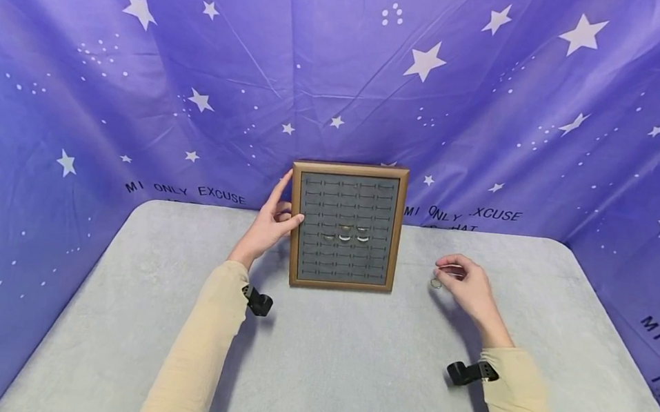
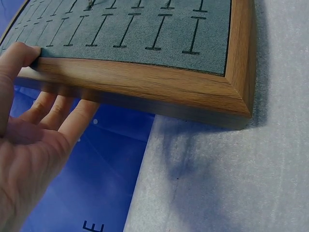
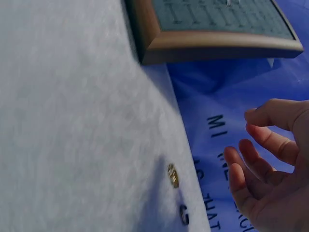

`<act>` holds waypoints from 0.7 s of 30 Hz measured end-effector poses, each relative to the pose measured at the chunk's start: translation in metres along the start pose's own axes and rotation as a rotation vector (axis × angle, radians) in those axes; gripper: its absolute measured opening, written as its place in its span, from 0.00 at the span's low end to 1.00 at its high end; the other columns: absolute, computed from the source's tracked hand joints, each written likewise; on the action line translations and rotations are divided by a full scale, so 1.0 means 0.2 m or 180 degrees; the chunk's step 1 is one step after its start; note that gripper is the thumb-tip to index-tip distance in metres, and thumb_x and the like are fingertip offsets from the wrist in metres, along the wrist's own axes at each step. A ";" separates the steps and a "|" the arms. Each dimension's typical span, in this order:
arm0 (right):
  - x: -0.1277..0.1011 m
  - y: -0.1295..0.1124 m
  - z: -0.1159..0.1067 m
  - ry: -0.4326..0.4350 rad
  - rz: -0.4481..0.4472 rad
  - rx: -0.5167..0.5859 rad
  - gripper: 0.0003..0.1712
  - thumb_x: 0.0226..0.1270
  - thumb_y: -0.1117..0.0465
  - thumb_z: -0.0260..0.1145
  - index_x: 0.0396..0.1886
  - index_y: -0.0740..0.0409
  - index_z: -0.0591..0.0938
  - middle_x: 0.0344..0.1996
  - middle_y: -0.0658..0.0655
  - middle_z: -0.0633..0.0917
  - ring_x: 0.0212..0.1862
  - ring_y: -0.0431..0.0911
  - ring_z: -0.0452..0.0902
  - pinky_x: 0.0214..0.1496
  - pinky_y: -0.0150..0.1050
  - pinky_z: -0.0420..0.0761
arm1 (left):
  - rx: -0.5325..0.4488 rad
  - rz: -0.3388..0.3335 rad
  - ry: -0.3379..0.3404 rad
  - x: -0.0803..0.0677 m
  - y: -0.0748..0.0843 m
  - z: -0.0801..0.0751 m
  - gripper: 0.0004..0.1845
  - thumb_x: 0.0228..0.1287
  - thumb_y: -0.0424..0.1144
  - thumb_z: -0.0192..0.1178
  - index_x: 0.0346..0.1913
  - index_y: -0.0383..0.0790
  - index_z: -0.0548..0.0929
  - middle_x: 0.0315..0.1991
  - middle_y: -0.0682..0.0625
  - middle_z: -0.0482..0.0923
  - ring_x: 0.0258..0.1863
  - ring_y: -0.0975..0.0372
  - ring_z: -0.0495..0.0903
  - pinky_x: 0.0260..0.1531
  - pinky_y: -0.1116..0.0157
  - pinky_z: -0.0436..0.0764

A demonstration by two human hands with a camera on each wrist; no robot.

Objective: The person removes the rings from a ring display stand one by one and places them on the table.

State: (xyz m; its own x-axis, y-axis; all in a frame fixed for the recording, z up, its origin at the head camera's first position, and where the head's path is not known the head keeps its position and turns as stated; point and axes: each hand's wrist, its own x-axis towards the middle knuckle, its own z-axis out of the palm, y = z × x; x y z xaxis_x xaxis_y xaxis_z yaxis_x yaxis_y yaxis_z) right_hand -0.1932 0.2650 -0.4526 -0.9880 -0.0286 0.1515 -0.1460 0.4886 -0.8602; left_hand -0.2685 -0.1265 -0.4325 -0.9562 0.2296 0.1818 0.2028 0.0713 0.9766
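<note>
My left hand (image 1: 270, 220) steadied the upright ring frame (image 1: 347, 226) at the desk's (image 1: 308, 370) far edge, thumb curled over its rim. My right hand (image 1: 465, 285) hovered, fingers loosely curled and holding nothing, beside loose rings (image 3: 173, 175) — next, I judged, a careful pinch.

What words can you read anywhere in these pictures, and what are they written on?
"MI ONLY EXCUSE": on the star-printed blue backdrop cloth, left of the wooden ring display frame.
"MI ONLY EXCUSE", "THAT" beneath it: same cloth, right of the frame.
"MI ONLY": cloth at the right edge; the letters below it are cut off.
"USE": bottom left, partly cut off.
The frame carries no readable text.
</note>
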 end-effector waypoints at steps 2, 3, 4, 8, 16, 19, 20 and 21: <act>0.00 -0.03 0.01 -0.0048 -0.0033 0.0154 0.14 0.64 0.70 0.65 0.46 0.75 0.78 0.42 0.73 0.82 0.36 0.36 0.79 0.39 0.26 0.77 | 0.0003 0.0008 -0.0005 0.00 0.00 0.00 0.47 0.66 0.29 0.60 0.73 0.79 0.50 0.50 0.37 0.72 0.36 0.56 0.75 0.28 0.63 0.78; 0.00 -0.04 0.02 -0.0067 -0.0054 0.0234 0.14 0.63 0.71 0.65 0.46 0.76 0.78 0.42 0.74 0.82 0.35 0.35 0.79 0.39 0.27 0.78 | 0.0007 0.0011 -0.0006 0.00 0.00 0.00 0.47 0.66 0.29 0.60 0.73 0.79 0.50 0.50 0.37 0.71 0.35 0.56 0.75 0.28 0.63 0.78; 0.00 -0.05 0.03 -0.0081 -0.0076 0.0289 0.14 0.63 0.71 0.65 0.46 0.77 0.78 0.42 0.75 0.81 0.35 0.35 0.79 0.38 0.27 0.78 | 0.0014 0.0012 -0.0005 0.00 0.00 0.00 0.47 0.66 0.30 0.60 0.73 0.79 0.50 0.50 0.37 0.71 0.35 0.57 0.75 0.28 0.64 0.77; -0.01 -0.11 0.06 -0.0109 -0.0188 0.0352 0.13 0.62 0.73 0.64 0.46 0.77 0.78 0.43 0.76 0.81 0.38 0.39 0.79 0.40 0.26 0.77 | 0.0041 0.0016 -0.0003 0.00 0.00 0.00 0.47 0.66 0.30 0.61 0.73 0.78 0.50 0.51 0.37 0.70 0.35 0.56 0.75 0.30 0.60 0.79; 0.01 -0.17 0.13 -0.0167 -0.0273 0.0497 0.15 0.62 0.73 0.65 0.49 0.75 0.77 0.47 0.74 0.79 0.42 0.42 0.80 0.44 0.27 0.77 | 0.0057 0.0005 0.0002 0.00 0.00 0.00 0.47 0.66 0.30 0.60 0.74 0.76 0.49 0.56 0.36 0.68 0.37 0.55 0.75 0.29 0.64 0.78; 0.01 -0.19 0.17 -0.0178 -0.0311 0.0644 0.16 0.62 0.74 0.65 0.50 0.75 0.76 0.48 0.73 0.78 0.43 0.43 0.80 0.44 0.28 0.78 | 0.0048 -0.0012 -0.0004 0.00 0.01 0.00 0.47 0.66 0.30 0.61 0.74 0.75 0.49 0.57 0.36 0.66 0.38 0.55 0.74 0.30 0.64 0.78; 0.01 -0.20 0.18 -0.0185 -0.0326 0.0677 0.17 0.62 0.74 0.65 0.50 0.76 0.76 0.49 0.73 0.77 0.44 0.44 0.79 0.45 0.28 0.78 | 0.0040 -0.0022 -0.0004 0.00 0.01 0.00 0.47 0.66 0.30 0.61 0.74 0.75 0.49 0.57 0.36 0.66 0.38 0.55 0.74 0.30 0.63 0.78; 0.02 -0.21 0.19 -0.0193 -0.0340 0.0701 0.17 0.62 0.75 0.65 0.50 0.76 0.76 0.49 0.74 0.77 0.44 0.45 0.79 0.45 0.28 0.78 | 0.0033 -0.0027 -0.0007 0.00 0.00 0.00 0.47 0.66 0.31 0.61 0.74 0.75 0.49 0.57 0.36 0.66 0.38 0.55 0.74 0.30 0.63 0.79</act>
State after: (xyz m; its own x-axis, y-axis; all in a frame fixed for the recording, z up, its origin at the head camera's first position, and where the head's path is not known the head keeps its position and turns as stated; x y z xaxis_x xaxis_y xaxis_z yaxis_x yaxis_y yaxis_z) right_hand -0.1921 0.2114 -0.4339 -0.9666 -0.1255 0.2235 -0.2506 0.2785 -0.9272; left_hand -0.2690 -0.1271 -0.4314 -0.9574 0.2311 0.1731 0.1967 0.0832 0.9769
